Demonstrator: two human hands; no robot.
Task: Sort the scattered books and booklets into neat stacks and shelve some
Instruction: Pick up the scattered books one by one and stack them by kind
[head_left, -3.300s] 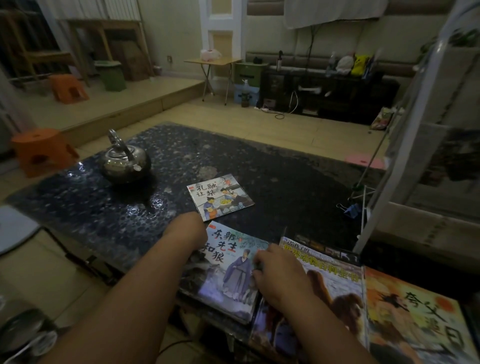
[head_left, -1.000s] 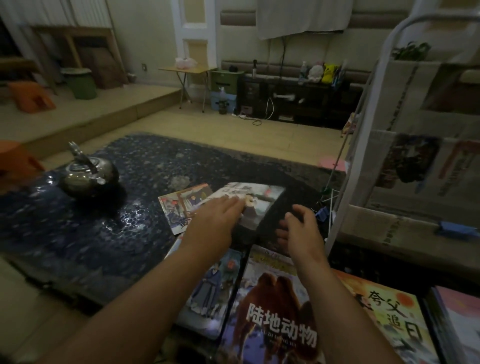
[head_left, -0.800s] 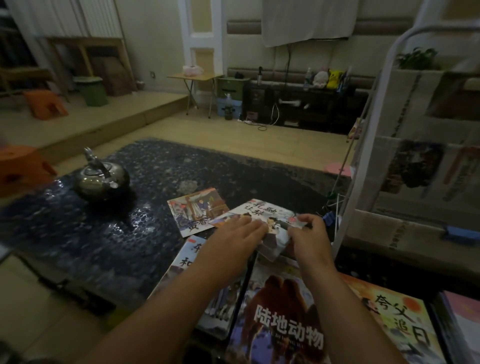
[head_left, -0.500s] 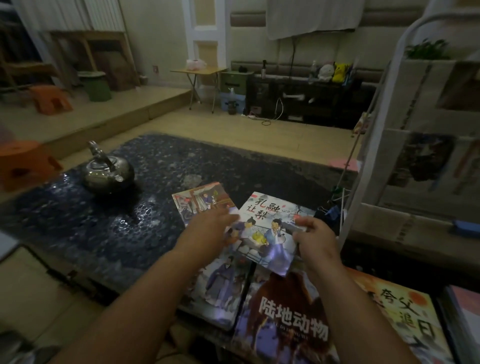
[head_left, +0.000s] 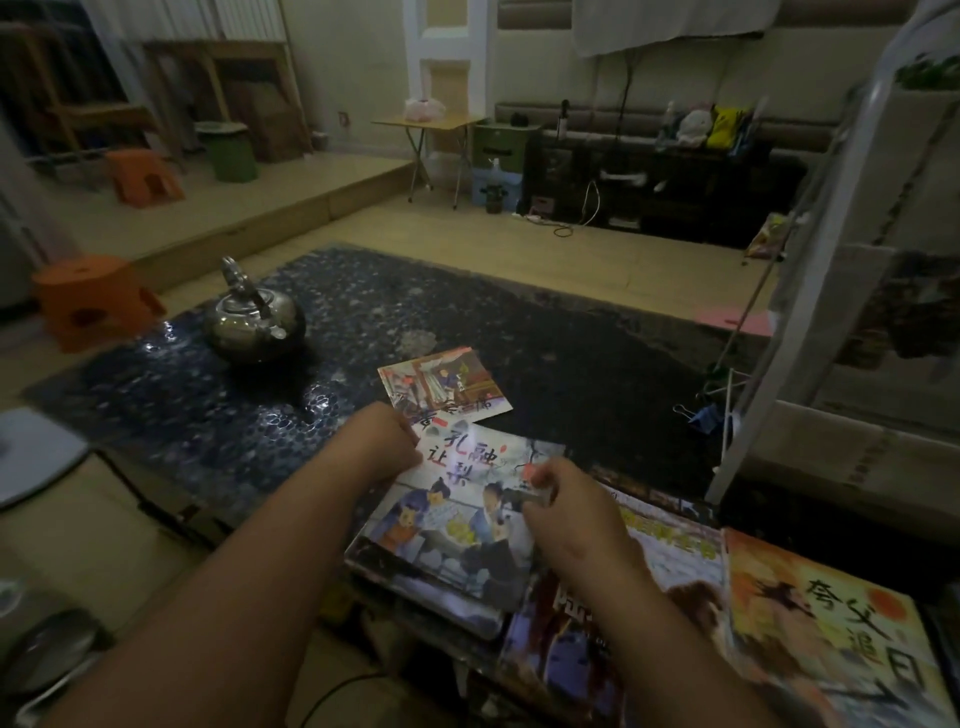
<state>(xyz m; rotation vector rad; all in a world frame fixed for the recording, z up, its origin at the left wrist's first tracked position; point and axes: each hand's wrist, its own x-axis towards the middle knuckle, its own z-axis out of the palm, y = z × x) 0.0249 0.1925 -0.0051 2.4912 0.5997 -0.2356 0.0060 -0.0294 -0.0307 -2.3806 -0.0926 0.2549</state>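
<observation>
Booklet (head_left: 457, 525) lies between hands: left hand (head_left: 382, 441) grips far-left corner, right hand (head_left: 563, 501) pinches right edge, directly over stack (head_left: 457, 616).

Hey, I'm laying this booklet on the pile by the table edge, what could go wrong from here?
1. The pile under the booklet lies right at the near edge of the table; a nudge from the left hand or right hand may tip it off.
2. The booklet's far corner seems to overlap the smaller booklet; sliding could drag that askew.
</observation>
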